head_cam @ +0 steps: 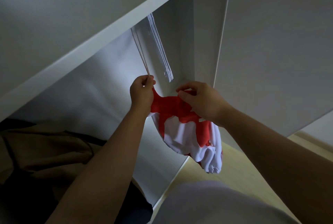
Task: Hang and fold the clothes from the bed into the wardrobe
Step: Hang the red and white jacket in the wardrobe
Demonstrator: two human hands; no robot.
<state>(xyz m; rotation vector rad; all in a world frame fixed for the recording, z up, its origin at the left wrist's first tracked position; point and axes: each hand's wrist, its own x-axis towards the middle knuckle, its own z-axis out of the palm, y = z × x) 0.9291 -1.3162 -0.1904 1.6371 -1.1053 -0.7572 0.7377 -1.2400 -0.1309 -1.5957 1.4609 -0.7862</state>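
laundry work at a white wardrobe point(72, 43): the left hand point(142, 94) curls its fingers round the lower end of a white hanger point(142, 56) and a bunched corner of the red and white garment point(180, 126), while the right hand point(200, 99) pinches the red cloth between thumb and fingertips just beside them. the rest of the garment sags below both sets of fingers, not yet hung. spare hangers point(162, 52) dangle bare above the fingertips; a brown garment point(45, 148) lies low, left of the left fingers. the bed is unseen, so the remaining load cannot be judged.
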